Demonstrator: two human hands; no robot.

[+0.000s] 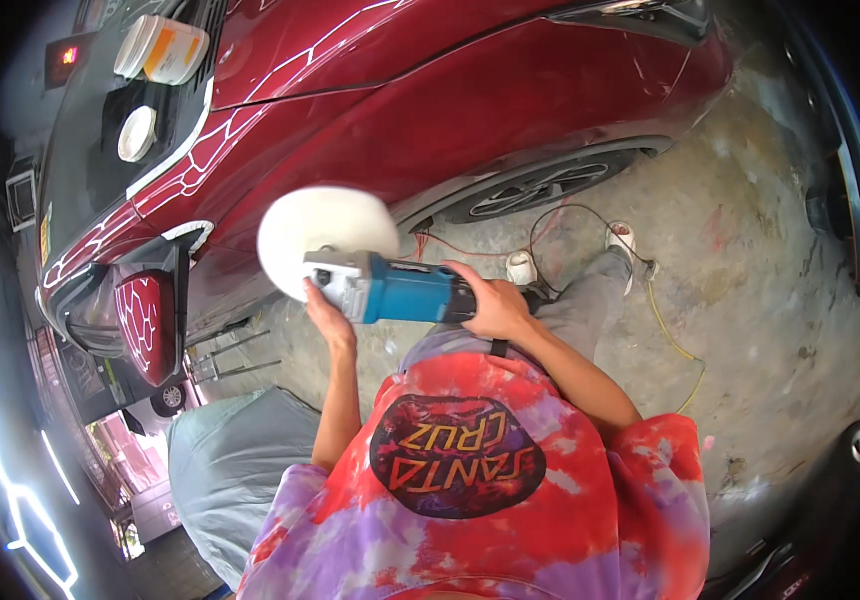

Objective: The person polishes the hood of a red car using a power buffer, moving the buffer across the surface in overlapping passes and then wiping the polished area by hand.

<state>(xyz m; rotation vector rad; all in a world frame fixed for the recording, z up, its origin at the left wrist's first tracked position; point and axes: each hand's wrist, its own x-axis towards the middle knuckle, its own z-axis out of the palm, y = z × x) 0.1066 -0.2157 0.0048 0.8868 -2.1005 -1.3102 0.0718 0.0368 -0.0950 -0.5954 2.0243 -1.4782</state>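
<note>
Blue polisher (412, 292) held beside the red car (430, 110), near the rear end of the wheel arch's edge (550, 160); right hand (496, 308) closed around its black handle; left hand (330, 322) gripping its silver head; white pad (315, 230) blurred, contact with the bodywork cannot be confirmed; white tub (175, 52) at the windscreen's lower edge.

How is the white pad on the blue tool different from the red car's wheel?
The white pad is pale all over, while the wheel is mostly dark. The pad shows no spokes, but the wheel does. The pad sits on the blue tool; the wheel sits on the red car. Both look roundish.
</note>
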